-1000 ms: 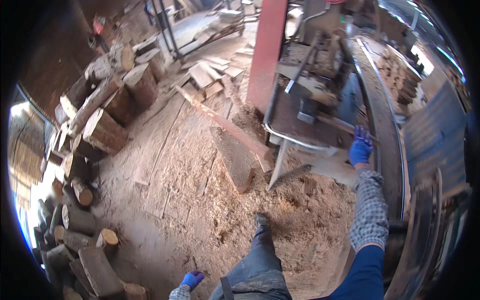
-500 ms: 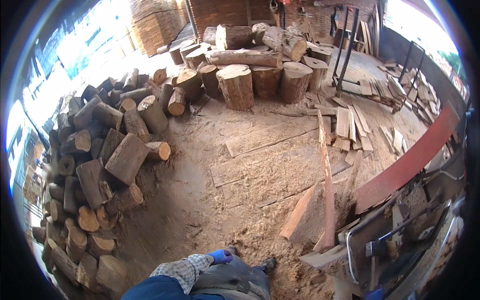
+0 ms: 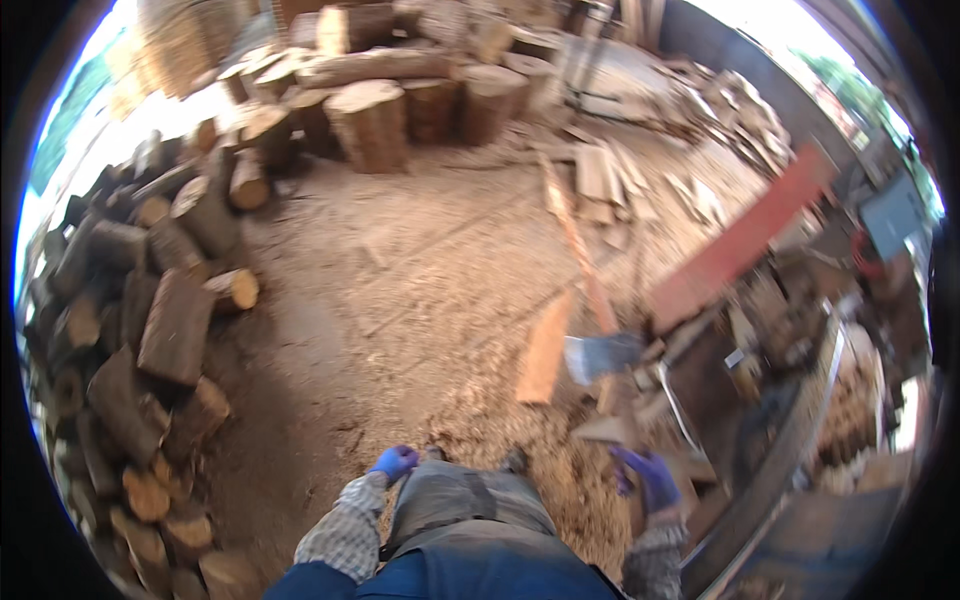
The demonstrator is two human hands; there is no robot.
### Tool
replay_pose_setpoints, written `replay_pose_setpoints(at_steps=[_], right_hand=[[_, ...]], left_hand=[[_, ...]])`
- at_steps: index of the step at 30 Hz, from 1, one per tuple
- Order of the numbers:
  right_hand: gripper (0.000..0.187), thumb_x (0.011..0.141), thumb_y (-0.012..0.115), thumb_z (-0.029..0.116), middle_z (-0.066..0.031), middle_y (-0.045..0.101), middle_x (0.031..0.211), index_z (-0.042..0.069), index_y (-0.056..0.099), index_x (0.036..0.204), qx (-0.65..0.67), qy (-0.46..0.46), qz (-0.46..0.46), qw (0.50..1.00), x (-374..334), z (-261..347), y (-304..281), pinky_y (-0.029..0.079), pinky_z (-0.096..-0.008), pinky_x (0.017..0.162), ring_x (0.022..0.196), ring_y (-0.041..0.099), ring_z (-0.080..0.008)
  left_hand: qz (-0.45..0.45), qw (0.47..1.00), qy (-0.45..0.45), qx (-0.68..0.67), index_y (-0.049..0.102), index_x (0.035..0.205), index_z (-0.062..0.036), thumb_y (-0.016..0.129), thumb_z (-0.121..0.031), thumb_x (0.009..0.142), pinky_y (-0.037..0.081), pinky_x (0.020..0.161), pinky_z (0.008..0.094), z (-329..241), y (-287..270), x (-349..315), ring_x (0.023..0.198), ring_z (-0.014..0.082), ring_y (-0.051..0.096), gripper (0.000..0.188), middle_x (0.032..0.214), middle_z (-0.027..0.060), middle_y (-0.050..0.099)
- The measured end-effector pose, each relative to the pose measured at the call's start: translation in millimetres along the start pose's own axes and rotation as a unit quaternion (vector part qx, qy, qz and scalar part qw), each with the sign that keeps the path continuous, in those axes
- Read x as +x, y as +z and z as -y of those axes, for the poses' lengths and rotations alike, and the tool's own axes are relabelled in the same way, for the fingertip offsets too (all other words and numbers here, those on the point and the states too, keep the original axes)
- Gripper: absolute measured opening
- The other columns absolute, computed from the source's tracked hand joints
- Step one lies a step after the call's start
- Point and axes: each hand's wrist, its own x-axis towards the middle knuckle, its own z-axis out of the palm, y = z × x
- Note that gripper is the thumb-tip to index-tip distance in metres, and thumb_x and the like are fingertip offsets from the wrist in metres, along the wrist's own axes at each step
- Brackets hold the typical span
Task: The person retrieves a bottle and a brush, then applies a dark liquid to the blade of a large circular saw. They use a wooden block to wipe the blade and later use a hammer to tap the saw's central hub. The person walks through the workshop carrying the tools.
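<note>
My right hand [image 3: 650, 478], in a purple glove, is closed round the handle of an axe [image 3: 598, 357]. The axe stands upright ahead of the hand, its grey head uppermost and slightly blurred. In the head view the axe head overlaps a split piece of wood [image 3: 545, 350] and a long thin strip of wood [image 3: 580, 245]. My left hand [image 3: 395, 461], gloved in blue-purple, hangs beside my left thigh with its fingers curled and nothing visible in them.
A big heap of cut logs [image 3: 175, 325] lies along the left. Thick stumps [image 3: 368, 125] stand at the back with logs on top. Split boards [image 3: 598, 183] lie at the far right, near a red metal beam [image 3: 740, 240]. Sawdust [image 3: 440, 330] covers the ground.
The axe has swung from the low right to in front of me, raised by my right hand, which has come fully into view. The camera view has shifted right and down.
</note>
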Motion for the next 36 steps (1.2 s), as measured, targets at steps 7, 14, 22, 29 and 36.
replay_pose_setpoints(at_steps=[7, 14, 22, 29, 36], right_hand=[[0.03, 0.093, 0.068, 0.029, -0.0017, 0.06, 0.075, 0.001, 0.063, 0.103, 0.009, 0.024, 0.092, 0.995, 117, -58, 43, 0.05, -0.0303, 0.051, 0.056, 0.056, -0.0128], [0.031, 0.095, 0.064, 0.032, -0.0015, 0.056, 0.071, 0.003, 0.06, 0.102, 0.147, -0.037, 0.118, 0.981, 295, -60, -41, 0.05, -0.0329, 0.049, 0.053, 0.056, -0.0166], [0.04, 0.083, 0.075, 0.038, -0.0148, 0.07, 0.076, 0.0, 0.068, 0.096, -0.332, -0.184, -0.242, 0.893, 412, -240, -82, 0.051, -0.0415, 0.055, 0.067, 0.067, -0.0295], [0.047, 0.091, 0.057, 0.056, -0.0057, 0.071, 0.097, 0.015, 0.069, 0.11, -0.837, -0.011, 0.037, 0.546, 416, -246, -117, 0.05, -0.0444, 0.076, 0.088, 0.068, -0.0213], [0.039, 0.093, 0.059, 0.043, -0.0135, 0.073, 0.097, 0.007, 0.072, 0.1, -0.835, -0.081, 0.29, 0.46, 427, -169, 14, 0.056, -0.0402, 0.067, 0.077, 0.069, -0.0224]], left_hand=[[-0.082, 0.991, -0.07, -0.077, 0.068, 0.1, 0.0064, 0.063, -0.025, 0.091, 0.058, 0.07, 0.0325, 28, -63, -89, 0.081, 0.0214, 0.07, 0.033, 0.09, 0.0149, 0.071], [-0.204, 0.962, -0.134, -0.122, 0.067, 0.104, 0.0091, 0.059, -0.021, 0.093, 0.06, 0.067, 0.0351, 61, -69, -150, 0.08, 0.0236, 0.07, 0.033, 0.093, 0.0173, 0.071], [-0.156, 0.957, -0.178, -0.167, 0.068, 0.105, 0.0077, 0.061, -0.025, 0.093, 0.058, 0.078, 0.0358, 14, 12, -178, 0.085, 0.0237, 0.071, 0.036, 0.094, 0.0163, 0.072], [-0.214, 0.957, -0.187, -0.065, 0.072, 0.109, -0.0024, 0.063, -0.033, 0.092, 0.056, 0.079, 0.0346, -4, 19, -175, 0.088, 0.019, 0.07, 0.036, 0.098, 0.0108, 0.074], [-0.302, 0.931, -0.111, -0.173, 0.073, 0.1, -0.005, 0.059, -0.036, 0.093, 0.055, 0.077, 0.0333, 26, 39, -176, 0.085, 0.0192, 0.071, 0.035, 0.093, 0.0093, 0.075]])
